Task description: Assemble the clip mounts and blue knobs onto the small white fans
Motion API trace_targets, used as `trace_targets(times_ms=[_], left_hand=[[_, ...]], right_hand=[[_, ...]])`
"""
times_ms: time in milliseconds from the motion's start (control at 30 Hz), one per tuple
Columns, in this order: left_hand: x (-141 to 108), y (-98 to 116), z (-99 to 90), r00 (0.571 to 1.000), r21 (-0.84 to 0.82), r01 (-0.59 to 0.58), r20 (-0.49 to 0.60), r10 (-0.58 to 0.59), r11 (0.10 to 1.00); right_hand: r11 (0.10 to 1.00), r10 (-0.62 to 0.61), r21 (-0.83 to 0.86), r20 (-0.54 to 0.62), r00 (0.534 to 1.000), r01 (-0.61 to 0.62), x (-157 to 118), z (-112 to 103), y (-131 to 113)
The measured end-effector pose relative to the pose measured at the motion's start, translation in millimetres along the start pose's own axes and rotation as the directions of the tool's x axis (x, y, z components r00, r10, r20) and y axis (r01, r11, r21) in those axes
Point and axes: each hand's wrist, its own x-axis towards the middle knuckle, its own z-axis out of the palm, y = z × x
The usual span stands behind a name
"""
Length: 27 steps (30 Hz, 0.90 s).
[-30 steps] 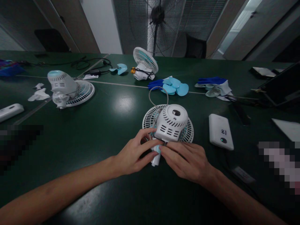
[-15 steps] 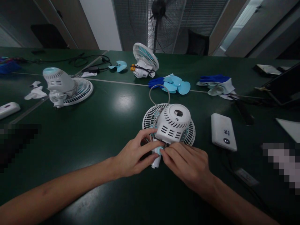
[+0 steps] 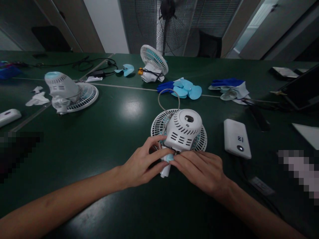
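Note:
A white fan point(image 3: 183, 127) lies grille down on the green table, its vented motor housing facing up and a grey cable looping behind it. Below the housing is its white neck piece with a light-blue knob point(image 3: 168, 157). My left hand point(image 3: 142, 162) reaches in from the left, its thumb and fingers closed around the neck piece and knob. From the right, my right hand point(image 3: 201, 169) has its fingers bent together against the joint between knob and housing. Whatever small part its fingertips may pinch is hidden.
A second fan point(image 3: 62, 86) lies at the left, another point(image 3: 152, 71) at the back. Light-blue blades point(image 3: 188, 89) rest on a blue glove behind my fan. More gloves point(image 3: 230, 88) lie at the back right, and a white power bank point(image 3: 236, 137) is right of my hands.
My right hand's fingers have shifted slightly at the joint, with the thumb nearer the knob. The whole view has moved a little; both hands stay at the fan's neck.

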Motion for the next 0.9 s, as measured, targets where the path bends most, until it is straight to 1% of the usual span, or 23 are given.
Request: trace_targets(times_ms=[100,133,167,233,300,333,367,433,533,667,767,833,900], left_hand=[[-1,-1,0.6,1.0,0.008,-0.002,0.003,0.002,1.0],[-1,-1,0.7,1.0,0.011,-0.004,0.002,0.004,1.0],[-1,-1,0.6,1.0,0.013,-0.003,0.001,0.003,1.0],[-1,-1,0.3,1.0,0.009,0.001,-0.002,-0.001,1.0],[-1,0,-0.4,1.0,-0.003,0.004,0.003,-0.004,1.0],[0,0,-0.7,1.0,-0.009,0.003,0.007,-0.003,1.0],[0,0,-1.0,1.0,-0.014,0.001,0.009,0.0,1.0],[0,0,-1.2,1.0,-0.017,-0.001,0.009,0.001,1.0],[0,0,-0.3,1.0,-0.017,0.002,0.002,-0.002,1.0],[-1,0,1.0,1.0,0.021,-0.006,-0.002,0.006,1.0],[0,1,-1.0,1.0,0.108,0.004,-0.001,-0.004,0.994],[3,3,-4.4,1.0,0.197,-0.001,0.015,-0.002,0.98],[6,4,-8.5,0.998,0.282,-0.024,0.056,0.009,0.959]], right_hand=[[0.989,0.145,-0.016,0.026,0.989,-0.145,6,3,-14],[0.984,0.18,-0.01,0.03,0.983,-0.179,7,4,-16],[0.982,0.188,-0.007,0.038,0.981,-0.188,6,4,-16],[0.989,0.147,0.003,0.018,0.989,-0.147,2,3,-12],[0.999,0.039,0.032,0.011,0.999,-0.04,-3,2,-4],[0.999,-0.026,0.042,0.032,0.999,0.024,-6,1,0],[0.997,-0.062,0.044,0.049,0.997,0.06,-8,1,4],[0.996,-0.078,0.048,0.044,0.996,0.076,-10,0,8],[0.999,-0.007,0.048,0.002,1.0,0.006,-5,1,2],[0.992,0.128,-0.015,-0.021,0.992,-0.128,4,3,-14],[0.97,0.24,0.039,-0.007,0.971,-0.24,1,8,-18],[0.964,0.253,0.089,-0.018,0.967,-0.25,-6,14,-17],[0.967,0.224,0.131,-0.019,0.974,-0.22,-14,20,-14]])
